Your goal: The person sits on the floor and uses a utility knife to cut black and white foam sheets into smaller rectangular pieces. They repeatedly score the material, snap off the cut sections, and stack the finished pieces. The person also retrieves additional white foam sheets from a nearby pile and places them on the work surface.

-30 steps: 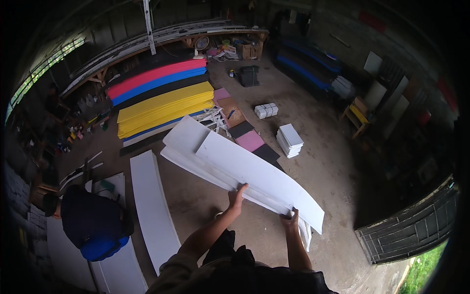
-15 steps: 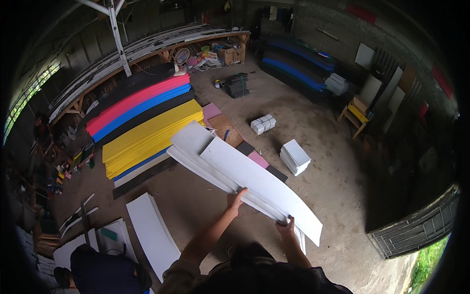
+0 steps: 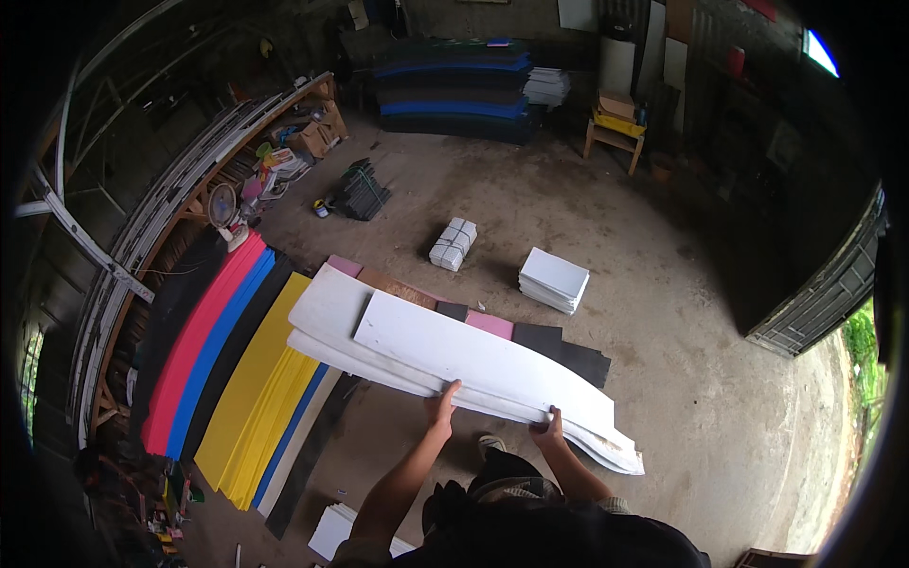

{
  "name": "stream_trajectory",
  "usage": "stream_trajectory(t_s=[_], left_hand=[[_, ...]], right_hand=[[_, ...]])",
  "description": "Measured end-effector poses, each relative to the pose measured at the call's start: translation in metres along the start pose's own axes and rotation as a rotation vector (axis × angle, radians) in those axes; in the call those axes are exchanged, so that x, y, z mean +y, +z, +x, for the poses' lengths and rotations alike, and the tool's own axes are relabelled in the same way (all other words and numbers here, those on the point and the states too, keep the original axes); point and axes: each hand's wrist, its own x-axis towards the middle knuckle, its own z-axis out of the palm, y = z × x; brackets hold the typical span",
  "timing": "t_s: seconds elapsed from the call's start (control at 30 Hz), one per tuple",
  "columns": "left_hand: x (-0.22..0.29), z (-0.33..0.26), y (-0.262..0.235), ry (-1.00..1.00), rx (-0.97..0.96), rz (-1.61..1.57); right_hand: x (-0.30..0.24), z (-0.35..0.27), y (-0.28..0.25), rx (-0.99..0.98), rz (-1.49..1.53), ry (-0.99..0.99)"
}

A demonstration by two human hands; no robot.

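Note:
Several long white foam sheets lie in a loose, staggered stack across my arms' reach, bending down at the right end. My left hand grips their near edge around the middle, thumb on top and the other fingers hidden below. Further right along the same edge, my right hand holds on in the same way. The left end of the sheets overlaps the yellow foam stack in the view; whether it touches cannot be told. A shoe shows on the floor between my arms.
Red, blue and black foam stacks stand to the left, beside a long rack. A tied white bundle and a white block stack sit on the floor ahead. Dark mats lie beyond the sheets. A metal gate stands right.
My view has turned to the right. The held sheets have swung to lie more crosswise, both hands still on them. A person at lower left has gone out of view.

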Motion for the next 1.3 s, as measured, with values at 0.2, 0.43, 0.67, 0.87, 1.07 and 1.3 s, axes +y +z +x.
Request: stream_trajectory(t_s=[0.2,0.43,0.67,0.87,1.07,1.3], left_hand=[[0.05,0.069,-0.055,-0.036,-0.047,-0.051],[0.059,0.123,-0.059,-0.205,-0.192,-0.035],[0.058,0.197,-0.11,-0.303,-0.291,-0.049],[-0.002,0.303,-0.183,-0.32,-0.206,-0.115],[-0.08,0.38,-0.255,-0.374,-0.178,-0.161],[-0.14,0.428,-0.289,-0.405,-0.151,-0.213]], right_hand=[[0.068,0.015,0.068,0.232,0.037,-0.052],[0.098,0.045,0.07,0.264,0.241,-0.262],[0.166,0.081,0.09,0.357,0.29,-0.325],[0.256,0.186,0.071,0.107,0.322,-0.3],[0.308,0.274,0.053,0.2,0.221,-0.254],[0.321,0.333,0.048,0.188,0.123,-0.302]])
